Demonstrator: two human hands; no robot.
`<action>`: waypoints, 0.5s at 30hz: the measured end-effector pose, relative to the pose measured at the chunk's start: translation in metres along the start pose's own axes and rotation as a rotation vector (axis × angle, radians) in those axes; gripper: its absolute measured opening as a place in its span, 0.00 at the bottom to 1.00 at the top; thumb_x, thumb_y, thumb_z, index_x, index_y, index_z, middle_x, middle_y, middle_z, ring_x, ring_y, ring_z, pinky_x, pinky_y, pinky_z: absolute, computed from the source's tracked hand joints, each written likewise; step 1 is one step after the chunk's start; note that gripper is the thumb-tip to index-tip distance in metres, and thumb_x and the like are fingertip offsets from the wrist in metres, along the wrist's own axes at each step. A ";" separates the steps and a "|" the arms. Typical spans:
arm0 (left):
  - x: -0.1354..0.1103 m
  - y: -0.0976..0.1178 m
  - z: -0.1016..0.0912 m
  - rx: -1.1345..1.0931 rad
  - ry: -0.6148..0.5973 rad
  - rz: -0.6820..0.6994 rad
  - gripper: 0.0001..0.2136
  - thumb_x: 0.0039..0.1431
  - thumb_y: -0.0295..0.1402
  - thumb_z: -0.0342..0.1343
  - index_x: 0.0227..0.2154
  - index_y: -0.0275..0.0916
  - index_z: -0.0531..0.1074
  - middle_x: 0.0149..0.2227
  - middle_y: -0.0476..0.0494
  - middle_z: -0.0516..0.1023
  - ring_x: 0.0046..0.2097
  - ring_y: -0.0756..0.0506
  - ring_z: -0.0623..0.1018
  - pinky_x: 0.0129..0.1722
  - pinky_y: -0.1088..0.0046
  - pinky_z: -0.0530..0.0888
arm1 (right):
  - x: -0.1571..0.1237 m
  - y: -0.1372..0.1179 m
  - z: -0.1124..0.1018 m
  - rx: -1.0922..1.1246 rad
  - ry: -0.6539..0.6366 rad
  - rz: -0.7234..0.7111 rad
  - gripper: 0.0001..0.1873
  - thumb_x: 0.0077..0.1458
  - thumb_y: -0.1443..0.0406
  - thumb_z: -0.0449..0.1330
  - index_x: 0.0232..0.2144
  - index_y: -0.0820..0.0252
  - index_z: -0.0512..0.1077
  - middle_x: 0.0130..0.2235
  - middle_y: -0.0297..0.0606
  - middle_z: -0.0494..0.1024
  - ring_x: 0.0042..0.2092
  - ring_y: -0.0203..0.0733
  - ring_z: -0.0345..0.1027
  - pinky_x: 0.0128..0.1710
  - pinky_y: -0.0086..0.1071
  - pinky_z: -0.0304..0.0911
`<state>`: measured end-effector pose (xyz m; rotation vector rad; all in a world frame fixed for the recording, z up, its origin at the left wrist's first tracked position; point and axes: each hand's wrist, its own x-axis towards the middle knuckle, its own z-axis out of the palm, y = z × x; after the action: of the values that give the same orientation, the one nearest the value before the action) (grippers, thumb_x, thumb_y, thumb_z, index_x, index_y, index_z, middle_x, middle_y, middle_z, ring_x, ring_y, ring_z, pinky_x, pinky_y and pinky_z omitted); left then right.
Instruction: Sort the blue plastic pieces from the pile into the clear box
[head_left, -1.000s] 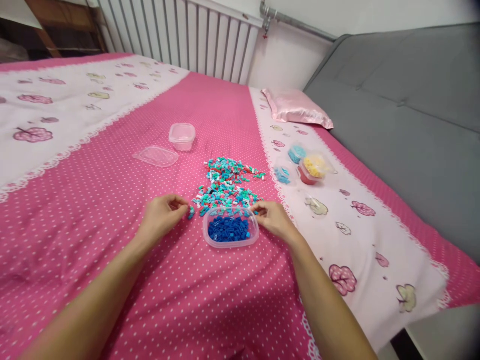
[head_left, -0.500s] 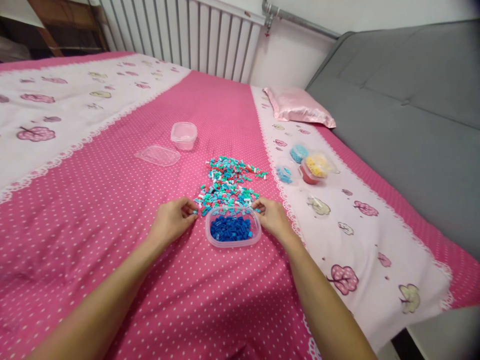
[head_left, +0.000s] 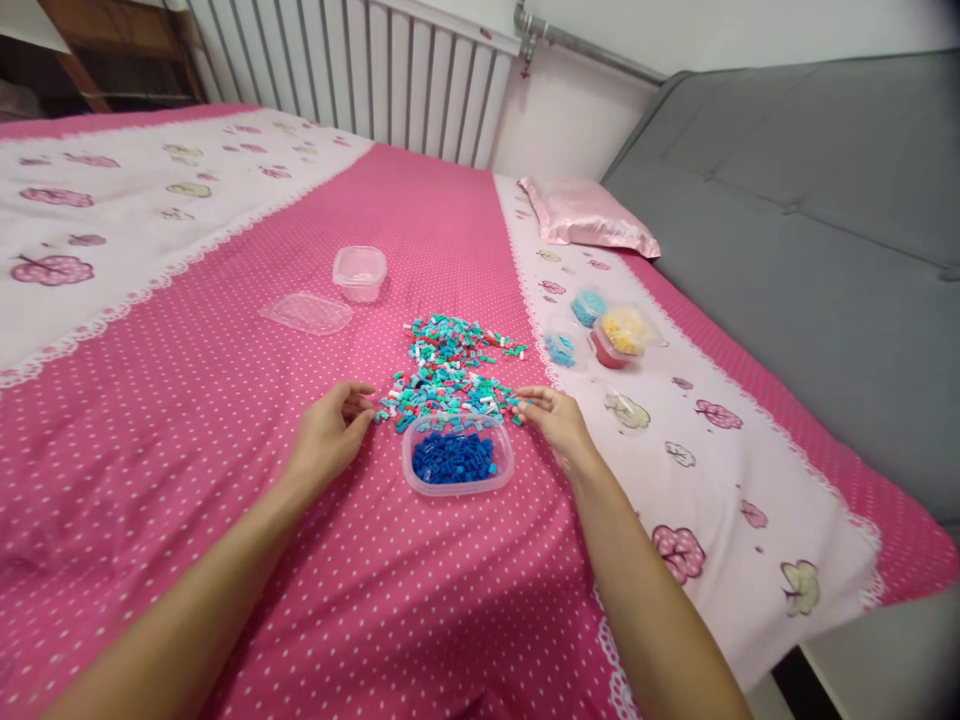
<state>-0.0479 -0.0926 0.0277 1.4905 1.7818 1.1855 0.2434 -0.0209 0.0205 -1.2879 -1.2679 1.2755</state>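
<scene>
A clear plastic tub [head_left: 458,487] holding dark blue small bricks [head_left: 454,458] sits on the pink dotted bedspread [head_left: 225,420] between my hands. Behind it lies a loose pile of small teal, blue, white and red bricks [head_left: 450,365]. My left hand [head_left: 330,432] rests at the pile's near left edge, its fingers curled in a pinch. My right hand [head_left: 553,418] lies at the pile's near right edge, fingers curled together over some pieces. What either hand holds is too small to make out.
An empty clear tub [head_left: 360,272] and a clear lid [head_left: 306,312] lie farther back on the left. Tubs of light blue [head_left: 561,347], teal [head_left: 587,305], yellow and red pieces [head_left: 619,338] stand at the right. A pink pillow [head_left: 586,213], grey sofa [head_left: 810,220] and radiator [head_left: 360,70] border the bed.
Both hands have shifted slightly away from the tub toward the near edge of the pile. The camera view has drifted a little.
</scene>
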 end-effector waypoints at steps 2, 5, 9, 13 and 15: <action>0.001 0.002 -0.001 -0.011 0.025 -0.020 0.16 0.47 0.40 0.55 0.38 0.38 0.69 0.29 0.47 0.73 0.30 0.47 0.74 0.32 0.70 0.69 | -0.001 -0.003 -0.001 0.155 -0.012 0.078 0.13 0.40 0.65 0.66 0.32 0.61 0.71 0.28 0.35 0.76 0.32 0.38 0.73 0.36 0.30 0.69; 0.001 0.008 -0.003 -0.044 0.073 -0.072 0.16 0.46 0.40 0.55 0.38 0.37 0.69 0.28 0.48 0.71 0.28 0.48 0.72 0.29 0.72 0.68 | -0.001 -0.006 -0.001 0.295 -0.051 0.152 0.11 0.41 0.68 0.66 0.30 0.59 0.71 0.30 0.34 0.75 0.33 0.36 0.73 0.37 0.28 0.70; -0.002 0.023 -0.003 -0.193 0.090 -0.131 0.17 0.46 0.41 0.56 0.38 0.38 0.68 0.27 0.49 0.70 0.27 0.49 0.72 0.24 0.74 0.66 | -0.005 -0.016 -0.001 0.338 -0.129 0.154 0.08 0.43 0.68 0.64 0.30 0.59 0.71 0.32 0.35 0.74 0.34 0.35 0.71 0.37 0.25 0.70; -0.012 0.040 0.001 -0.353 0.063 0.002 0.17 0.47 0.41 0.59 0.38 0.38 0.68 0.28 0.50 0.72 0.27 0.50 0.73 0.27 0.74 0.68 | -0.019 -0.036 0.001 0.213 -0.265 0.146 0.12 0.43 0.65 0.64 0.35 0.60 0.73 0.28 0.32 0.72 0.28 0.31 0.66 0.26 0.22 0.64; -0.019 0.046 0.005 -0.340 0.019 0.080 0.15 0.48 0.40 0.60 0.38 0.39 0.68 0.28 0.50 0.73 0.26 0.51 0.72 0.26 0.75 0.68 | -0.028 -0.045 0.004 0.072 -0.341 0.075 0.13 0.44 0.63 0.64 0.36 0.60 0.73 0.28 0.31 0.72 0.26 0.30 0.64 0.23 0.22 0.60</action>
<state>-0.0166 -0.1091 0.0629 1.3621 1.4535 1.4626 0.2373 -0.0456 0.0674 -1.1070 -1.4027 1.6304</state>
